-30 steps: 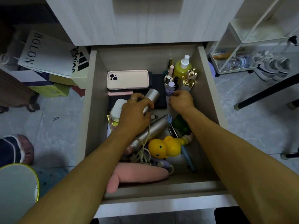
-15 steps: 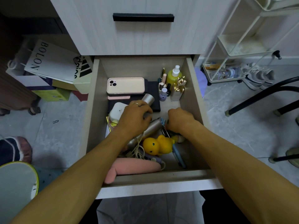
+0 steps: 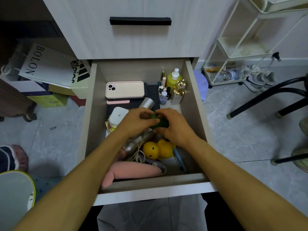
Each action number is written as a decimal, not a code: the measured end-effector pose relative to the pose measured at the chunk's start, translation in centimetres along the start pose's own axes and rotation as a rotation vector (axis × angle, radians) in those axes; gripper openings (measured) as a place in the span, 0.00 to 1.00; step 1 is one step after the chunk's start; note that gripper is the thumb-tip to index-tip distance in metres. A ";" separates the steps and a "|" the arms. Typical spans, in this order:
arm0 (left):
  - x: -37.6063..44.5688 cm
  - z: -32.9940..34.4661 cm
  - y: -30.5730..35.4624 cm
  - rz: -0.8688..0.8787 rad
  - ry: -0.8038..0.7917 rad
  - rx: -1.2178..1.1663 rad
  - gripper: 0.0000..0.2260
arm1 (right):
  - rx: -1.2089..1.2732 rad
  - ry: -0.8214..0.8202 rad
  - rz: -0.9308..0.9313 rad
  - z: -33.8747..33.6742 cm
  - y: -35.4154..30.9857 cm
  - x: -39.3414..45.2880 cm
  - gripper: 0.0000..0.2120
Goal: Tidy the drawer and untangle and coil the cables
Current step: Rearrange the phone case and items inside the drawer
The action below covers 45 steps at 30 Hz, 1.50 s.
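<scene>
The open drawer (image 3: 195,104) is cluttered. My left hand (image 3: 135,120) and my right hand (image 3: 175,125) meet over its middle, both gripping a dark green object (image 3: 160,122) that is mostly hidden by fingers. Just below the hands lie a silver bottle (image 3: 135,142) and a tangled white cable (image 3: 136,155). A yellow rubber duck (image 3: 157,149) sits beside the cable, and a pink soft toy (image 3: 133,172) lies along the front wall. A pink phone case (image 3: 125,89) rests on dark items at the back left.
Small bottles, a yellow spray bottle (image 3: 173,79) and a gold ornament (image 3: 180,87) stand in the drawer's back right corner. A white case (image 3: 118,116) lies left of my hands. A white wire rack (image 3: 233,52) and black chair legs (image 3: 266,97) stand right; boxes and bags left.
My right hand lifted the green object from the drawer's right side. My left hand let go of the silver bottle and joined it on the green object.
</scene>
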<state>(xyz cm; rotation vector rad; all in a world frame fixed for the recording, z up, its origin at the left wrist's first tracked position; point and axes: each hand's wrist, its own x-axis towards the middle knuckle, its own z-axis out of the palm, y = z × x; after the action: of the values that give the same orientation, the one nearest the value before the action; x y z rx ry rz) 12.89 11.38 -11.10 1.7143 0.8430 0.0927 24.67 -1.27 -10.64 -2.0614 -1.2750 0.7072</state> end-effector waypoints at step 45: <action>8.3 7.2 4.3 0.144 0.112 0.478 0.16 | -0.281 0.469 -0.064 -7.1 2.9 -0.7 0.09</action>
<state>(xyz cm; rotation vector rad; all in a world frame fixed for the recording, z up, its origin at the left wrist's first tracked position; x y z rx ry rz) 24.48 9.90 -12.73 2.2357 0.8695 0.0896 31.18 -4.44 -7.90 -2.2184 -1.2039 0.0010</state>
